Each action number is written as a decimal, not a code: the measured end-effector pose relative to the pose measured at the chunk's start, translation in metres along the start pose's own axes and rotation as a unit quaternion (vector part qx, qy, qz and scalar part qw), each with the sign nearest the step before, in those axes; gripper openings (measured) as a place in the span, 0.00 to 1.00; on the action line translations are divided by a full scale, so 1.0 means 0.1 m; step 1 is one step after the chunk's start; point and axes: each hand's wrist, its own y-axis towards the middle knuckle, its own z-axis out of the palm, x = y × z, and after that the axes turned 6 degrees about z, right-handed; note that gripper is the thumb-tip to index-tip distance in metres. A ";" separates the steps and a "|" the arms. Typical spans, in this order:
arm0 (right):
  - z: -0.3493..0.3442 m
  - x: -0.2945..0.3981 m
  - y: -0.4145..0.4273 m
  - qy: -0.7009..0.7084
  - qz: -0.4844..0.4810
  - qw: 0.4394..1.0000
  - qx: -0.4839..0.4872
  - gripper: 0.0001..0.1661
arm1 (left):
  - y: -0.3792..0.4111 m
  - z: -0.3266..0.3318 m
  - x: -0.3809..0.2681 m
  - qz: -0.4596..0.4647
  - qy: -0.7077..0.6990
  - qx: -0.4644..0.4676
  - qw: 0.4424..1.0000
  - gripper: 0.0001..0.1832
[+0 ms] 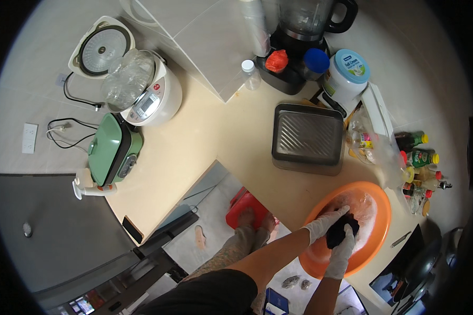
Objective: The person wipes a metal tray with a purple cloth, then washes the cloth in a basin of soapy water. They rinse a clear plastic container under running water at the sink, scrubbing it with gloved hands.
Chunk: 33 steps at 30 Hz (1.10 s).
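Note:
A large orange plastic basin [383, 220] with soapy, foamy water stands on the counter at the lower right. Over it, my left hand [328, 223], in a whitish glove, grips one side of a dark wet cloth [336, 233]. On the cloth's other side is my right hand [342, 252], gloved the same way, its fingers closed on the fabric. The two hands are close together, with the bunched cloth between them. What kind of cloth it is, I cannot tell.
Behind the basin lies a dark metal baking pan [309, 136]. Sauce bottles [421, 158] line the wall at the right, near a knife [400, 239]. A rice cooker [157, 94] and a green electric cooker [108, 147] stand at the left. Below is a red stool [234, 215] under my feet.

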 end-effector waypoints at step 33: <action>-0.72 -0.39 -0.56 -0.697 -0.235 0.655 -0.173 0.27 | -0.57 -0.16 -0.54 0.282 0.804 0.171 0.494 0.19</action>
